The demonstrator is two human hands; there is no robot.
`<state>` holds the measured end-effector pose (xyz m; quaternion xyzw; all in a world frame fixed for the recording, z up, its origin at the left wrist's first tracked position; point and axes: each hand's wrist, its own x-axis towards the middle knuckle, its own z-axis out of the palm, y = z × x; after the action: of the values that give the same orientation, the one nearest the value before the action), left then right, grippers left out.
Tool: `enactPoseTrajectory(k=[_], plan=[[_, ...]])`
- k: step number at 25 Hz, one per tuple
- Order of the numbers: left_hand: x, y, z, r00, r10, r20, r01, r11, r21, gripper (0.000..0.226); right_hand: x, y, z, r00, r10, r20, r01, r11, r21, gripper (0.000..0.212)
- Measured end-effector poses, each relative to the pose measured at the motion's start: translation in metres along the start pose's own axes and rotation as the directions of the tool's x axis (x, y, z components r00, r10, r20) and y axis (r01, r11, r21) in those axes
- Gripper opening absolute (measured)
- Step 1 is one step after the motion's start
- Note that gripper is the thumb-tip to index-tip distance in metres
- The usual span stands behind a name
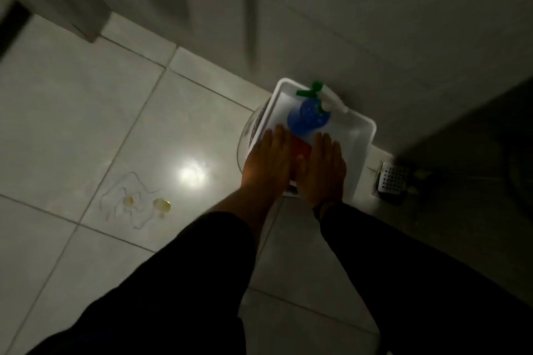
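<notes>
Reaching into white plastic tub (371, 125): left grip (266, 163), right grip (325, 168) flat, fingers straight, holding nothing, beside red thing (301, 148). Best lift level, miss blue spray bottle (308, 120).

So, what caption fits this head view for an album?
A person reaches down over a tiled floor to a white tray holding a blue spray bottle.

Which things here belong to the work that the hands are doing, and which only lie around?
In the job: left hand, right hand, white tray, blue spray bottle, red item between the hands.
Lying about: floor drain, yellowish spill on the tiles, clear container by the tray.
</notes>
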<state>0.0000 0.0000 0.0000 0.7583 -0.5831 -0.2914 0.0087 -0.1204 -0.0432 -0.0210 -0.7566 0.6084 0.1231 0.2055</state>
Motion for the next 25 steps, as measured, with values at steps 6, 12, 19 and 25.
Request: enactPoseTrajectory(k=[6, 12, 19, 25], plan=[[0.060, 0.012, 0.039, 0.910, -0.366, 0.192, 0.392, 0.912, -0.118, 0.073, 0.059, 0.004, 0.054, 0.849, 0.409, 0.334, -0.527, 0.699, 0.484, 0.069], [0.075, 0.011, 0.030, 0.892, -0.386, 0.236, 0.451, 0.800, -0.396, 0.049, 0.065, 0.024, 0.053, 0.863, 0.384, 0.328, -0.485, 0.448, 0.751, 0.019], [-0.013, -0.058, -0.021, 0.975, -0.159, 0.157, 0.204, 0.350, -0.914, 0.050, -0.001, -0.016, -0.027, 0.907, -0.033, 0.421, -0.417, 0.081, 0.905, 0.036], [-0.145, -0.167, -0.002, 0.968, -0.108, 0.227, 0.229, 0.009, -0.973, 0.045, -0.077, -0.102, -0.007, 0.529, -0.441, 0.725, -0.692, 0.271, 0.669, 0.079]])
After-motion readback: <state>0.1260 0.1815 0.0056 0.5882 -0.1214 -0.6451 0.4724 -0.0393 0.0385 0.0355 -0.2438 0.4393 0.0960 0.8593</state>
